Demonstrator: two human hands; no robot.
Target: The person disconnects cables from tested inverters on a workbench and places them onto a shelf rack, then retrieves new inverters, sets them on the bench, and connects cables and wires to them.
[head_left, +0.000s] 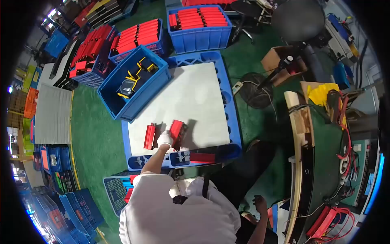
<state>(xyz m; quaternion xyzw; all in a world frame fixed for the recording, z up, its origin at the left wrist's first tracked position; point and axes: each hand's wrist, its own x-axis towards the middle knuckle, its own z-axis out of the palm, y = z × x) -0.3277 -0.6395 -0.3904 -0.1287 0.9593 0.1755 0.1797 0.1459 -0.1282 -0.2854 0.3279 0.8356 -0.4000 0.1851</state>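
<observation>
My left hand [165, 139], in a white glove, is closed on the near left edge of a red box-shaped unit [176, 129] with a dark side. The unit is tilted, its shadow falling on the white sheet [203, 101] to its right. A second red unit [150, 136] lies just left of my glove, apart from it. My right hand [260, 202] is low at the right, beside my body and away from the units. Its fingers look dark and apart, and nothing shows in them.
The sheet covers a blue pallet [235, 122]. On it stands a blue crate [140, 107] holding yellow and black parts. Blue crates [199, 38] full of red units stand beyond. A floor fan [256, 91] and a wooden-edged bench [298, 162] are on the right; a basket [115, 195] is at lower left.
</observation>
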